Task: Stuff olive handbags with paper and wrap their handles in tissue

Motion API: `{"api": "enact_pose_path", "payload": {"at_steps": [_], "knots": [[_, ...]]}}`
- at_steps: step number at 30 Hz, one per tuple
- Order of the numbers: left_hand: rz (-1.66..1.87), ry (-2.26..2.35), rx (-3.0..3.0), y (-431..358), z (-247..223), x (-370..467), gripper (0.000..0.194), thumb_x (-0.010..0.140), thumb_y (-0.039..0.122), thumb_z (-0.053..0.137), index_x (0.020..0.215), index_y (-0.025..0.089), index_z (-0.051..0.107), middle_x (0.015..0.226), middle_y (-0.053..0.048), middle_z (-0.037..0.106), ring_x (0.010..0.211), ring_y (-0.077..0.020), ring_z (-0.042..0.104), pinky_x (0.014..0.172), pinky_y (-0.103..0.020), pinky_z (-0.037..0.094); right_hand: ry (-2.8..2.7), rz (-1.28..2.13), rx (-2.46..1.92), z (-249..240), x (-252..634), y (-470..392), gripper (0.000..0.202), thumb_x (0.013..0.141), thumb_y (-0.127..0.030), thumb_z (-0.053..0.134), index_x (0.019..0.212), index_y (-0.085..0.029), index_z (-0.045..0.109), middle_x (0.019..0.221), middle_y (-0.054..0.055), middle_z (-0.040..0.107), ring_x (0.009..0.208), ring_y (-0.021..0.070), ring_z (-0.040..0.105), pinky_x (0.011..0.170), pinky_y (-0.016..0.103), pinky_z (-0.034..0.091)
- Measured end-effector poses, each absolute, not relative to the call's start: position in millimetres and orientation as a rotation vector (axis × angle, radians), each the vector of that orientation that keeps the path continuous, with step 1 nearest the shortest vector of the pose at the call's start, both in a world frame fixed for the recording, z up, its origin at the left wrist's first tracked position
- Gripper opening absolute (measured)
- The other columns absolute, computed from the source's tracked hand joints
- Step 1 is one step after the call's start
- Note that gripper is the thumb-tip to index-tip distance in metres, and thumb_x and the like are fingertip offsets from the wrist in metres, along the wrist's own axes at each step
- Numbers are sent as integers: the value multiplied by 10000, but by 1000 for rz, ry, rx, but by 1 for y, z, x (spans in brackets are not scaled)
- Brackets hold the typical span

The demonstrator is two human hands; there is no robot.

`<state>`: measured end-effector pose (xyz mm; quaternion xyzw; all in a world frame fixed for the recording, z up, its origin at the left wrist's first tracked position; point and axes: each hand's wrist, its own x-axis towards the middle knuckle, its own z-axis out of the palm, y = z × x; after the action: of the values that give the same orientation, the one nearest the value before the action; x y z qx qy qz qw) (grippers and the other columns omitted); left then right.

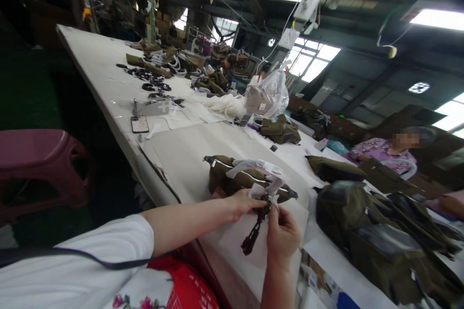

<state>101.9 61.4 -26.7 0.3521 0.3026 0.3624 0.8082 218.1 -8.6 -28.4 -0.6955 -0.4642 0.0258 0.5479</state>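
Note:
An olive-brown zippered bag stands on the table before me, its handle wrapped in whitish film. At the bag's near right end, my left hand pinches a dark bundled strap, which hangs down in a looped tail. My right hand is closed against the same strap from the other side, thumb and fingertips together close to the handle's wrapped end. A piece of white paper or film shows between the hands and the bag. The fingertips partly cover the exact spot where the strap meets the bag.
On the long white table lie a phone, a metal tape dispenser and dark straps. Olive bags are heaped on the right, near a seated co-worker. A pink stool stands left.

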Motion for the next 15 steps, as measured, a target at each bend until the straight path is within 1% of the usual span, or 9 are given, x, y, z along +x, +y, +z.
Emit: {"api": "enact_pose_path", "payload": {"at_steps": [3, 5, 7, 9, 10, 12, 15], "knots": [[900, 722, 850, 56, -27, 103, 413, 586, 337, 833, 909, 110, 714, 784, -36, 673, 714, -137, 579, 674, -249, 439, -1195, 17, -1714, -21, 200, -4, 496, 812, -616, 577, 882, -153, 741, 705, 76, 709, 612, 203, 632, 593, 279, 448], [947, 752, 894, 53, -26, 102, 304, 651, 296, 776, 887, 116, 713, 764, -23, 663, 699, -125, 562, 658, -233, 427, -1230, 30, -1736, -20, 197, -3, 521, 826, -631, 542, 886, -155, 745, 739, 90, 722, 646, 217, 653, 610, 286, 455], [929, 745, 908, 52, -26, 101, 266, 687, 254, 731, 918, 124, 706, 772, -22, 661, 696, -123, 559, 653, -228, 427, -1256, 92, -1720, -22, 197, -4, 540, 865, -621, 485, 933, -150, 740, 764, 95, 727, 671, 219, 666, 631, 290, 472], [911, 732, 925, 52, -26, 100, 262, 717, 236, 691, 954, 125, 692, 795, -31, 660, 703, -124, 563, 655, -226, 432, -1254, 217, -1681, -24, 200, -6, 554, 898, -594, 435, 1008, -137, 727, 729, 82, 715, 634, 203, 661, 624, 289, 492], [913, 740, 946, 52, -25, 100, 249, 738, 237, 668, 959, 124, 685, 802, -36, 658, 703, -124, 562, 649, -224, 432, -1232, 292, -1656, -25, 201, -7, 555, 898, -584, 439, 1047, -128, 717, 709, 73, 707, 604, 194, 653, 607, 287, 502], [922, 787, 1011, 51, -24, 99, 206, 793, 250, 601, 942, 127, 671, 796, -40, 647, 689, -124, 555, 623, -220, 425, -1152, 423, -1607, -26, 203, -7, 555, 860, -571, 510, 1101, -110, 702, 701, 65, 701, 572, 186, 641, 578, 288, 519], [919, 804, 1121, 48, -22, 98, 219, 861, 259, 488, 922, 135, 657, 783, -43, 637, 675, -129, 555, 611, -222, 432, -1028, 552, -1566, -27, 207, -3, 549, 769, -539, 639, 1101, -106, 704, 716, 60, 705, 571, 180, 626, 548, 287, 519]]}}
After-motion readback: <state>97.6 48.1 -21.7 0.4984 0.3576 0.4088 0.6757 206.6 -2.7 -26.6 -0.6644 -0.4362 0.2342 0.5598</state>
